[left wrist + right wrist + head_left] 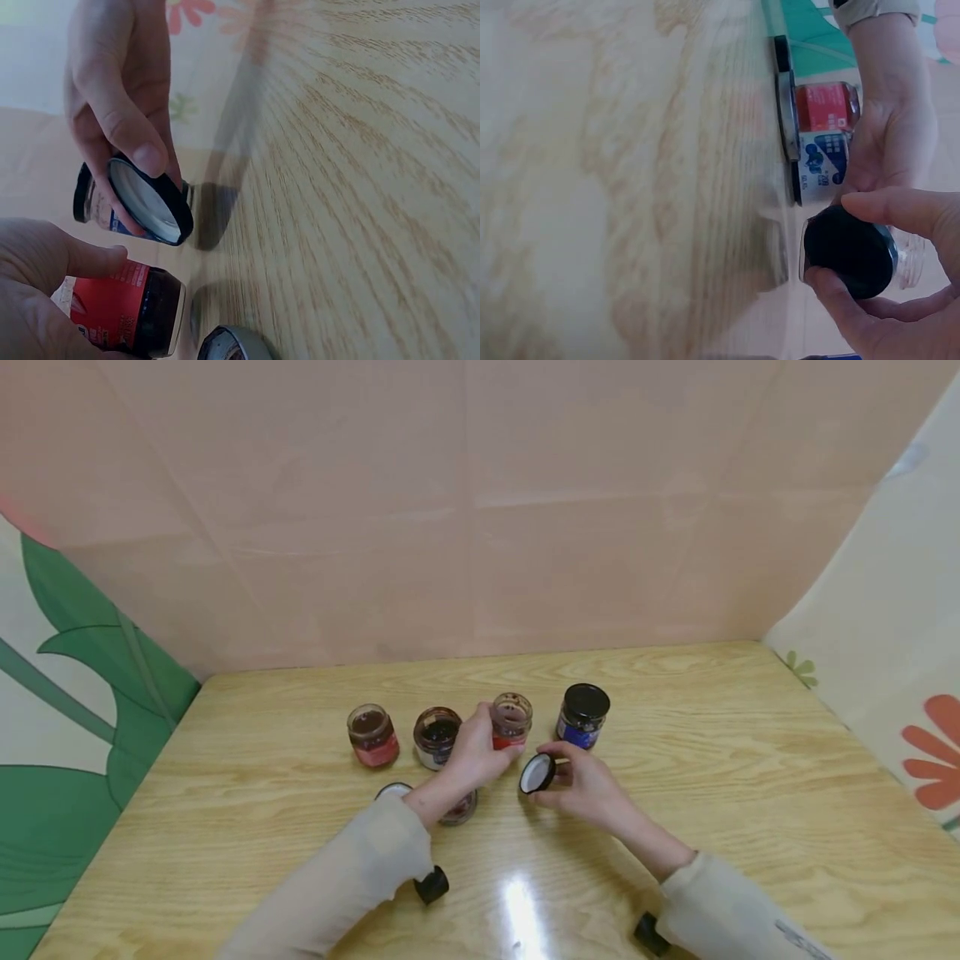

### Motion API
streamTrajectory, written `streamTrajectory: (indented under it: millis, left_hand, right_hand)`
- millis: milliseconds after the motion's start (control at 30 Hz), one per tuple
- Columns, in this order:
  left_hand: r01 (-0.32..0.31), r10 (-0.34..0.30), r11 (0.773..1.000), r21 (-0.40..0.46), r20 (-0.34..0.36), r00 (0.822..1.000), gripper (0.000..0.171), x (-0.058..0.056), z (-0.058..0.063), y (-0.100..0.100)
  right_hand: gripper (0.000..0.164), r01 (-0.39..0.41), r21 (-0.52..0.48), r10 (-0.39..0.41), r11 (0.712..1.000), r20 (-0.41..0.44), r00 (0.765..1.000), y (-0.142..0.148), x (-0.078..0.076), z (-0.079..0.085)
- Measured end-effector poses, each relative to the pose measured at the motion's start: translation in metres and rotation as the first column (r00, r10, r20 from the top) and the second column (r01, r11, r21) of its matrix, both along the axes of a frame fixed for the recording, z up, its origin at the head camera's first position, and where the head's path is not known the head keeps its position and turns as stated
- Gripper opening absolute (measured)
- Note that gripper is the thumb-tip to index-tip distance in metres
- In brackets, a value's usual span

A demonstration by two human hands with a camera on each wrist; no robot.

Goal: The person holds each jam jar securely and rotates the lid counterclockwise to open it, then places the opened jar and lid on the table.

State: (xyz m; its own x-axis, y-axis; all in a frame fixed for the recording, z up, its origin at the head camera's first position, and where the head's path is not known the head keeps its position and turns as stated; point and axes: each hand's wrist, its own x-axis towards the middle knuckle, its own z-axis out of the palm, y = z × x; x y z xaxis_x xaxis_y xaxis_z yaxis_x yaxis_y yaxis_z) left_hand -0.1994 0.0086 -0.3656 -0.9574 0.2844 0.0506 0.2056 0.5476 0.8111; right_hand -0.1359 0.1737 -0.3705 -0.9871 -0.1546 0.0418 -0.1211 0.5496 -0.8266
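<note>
My left hand (474, 753) grips an uncapped glass jar (513, 710) with a red label (112, 304), thumb along its side. Between the thumb and fingers of my right hand (588, 783) is a black lid (851, 251), tilted on edge. The lid's white inside (146, 199) faces the left in the head view, just in front of the jar and apart from it. Behind the right hand stands a blue-labelled jar (577, 731) with its black lid on. Left of my left hand is an open jar of dark contents (437, 735), partly covered by that hand.
Another open jar (372, 737) with a pink-red label stands farther left. Two loose lids lie near my left forearm: one (459, 810) smeared inside, the other (394, 789) partly hidden by the sleeve. The wooden table (712, 735) meets a pinkish backdrop (465, 527) behind the jars.
</note>
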Motion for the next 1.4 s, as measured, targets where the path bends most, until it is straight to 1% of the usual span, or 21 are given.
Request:
streamTrajectory:
  millis: [200,367,433,567,667,867,1100,1400]
  left_hand:
    - [-0.002,0.002,1.0,0.004,-0.019,1.0,0.051,0.0,-0.002,0.002]
    - [-0.005,0.005,1.0,-0.009,-0.008,1.0,0.052,-0.001,-0.005,0.001]
    - [-0.007,0.007,1.0,-0.018,-0.007,1.0,0.053,-0.002,-0.006,0.001]
    - [-0.003,0.003,1.0,-0.024,-0.019,1.0,0.055,-0.004,-0.008,0.001]
    - [-0.001,0.0,1.0,-0.022,-0.033,0.999,0.055,-0.005,-0.01,0.001]
    - [0.007,-0.008,1.0,-0.008,-0.059,0.998,0.054,-0.004,-0.013,-0.001]
    - [0.005,-0.006,1.0,-0.016,-0.065,0.998,0.055,-0.004,-0.013,-0.001]
    - [0.011,-0.012,1.0,-0.014,-0.066,0.998,0.054,-0.004,-0.013,-0.001]
  right_hand:
    - [0.061,-0.022,0.097,0.024,0.995,-0.018,1.0,-0.003,-0.003,-0.004]
    - [0.061,-0.006,0.176,0.009,0.984,-0.015,1.0,-0.005,-0.004,-0.004]
    - [0.061,0.005,0.222,0.0,0.975,-0.022,1.0,-0.006,-0.004,-0.003]
    - [0.059,0.007,0.326,0.015,0.945,-0.065,0.998,-0.007,-0.004,-0.004]
    - [0.057,-0.004,0.369,0.036,0.93,-0.081,0.996,-0.01,-0.006,-0.004]
    - [0.056,-0.003,0.394,0.027,0.919,-0.057,0.998,-0.013,-0.007,-0.005]
    - [0.058,0.015,0.382,0.007,0.924,-0.056,0.998,-0.011,-0.008,-0.007]
    - [0.058,0.002,0.38,0.022,0.925,-0.058,0.998,-0.01,-0.008,-0.007]
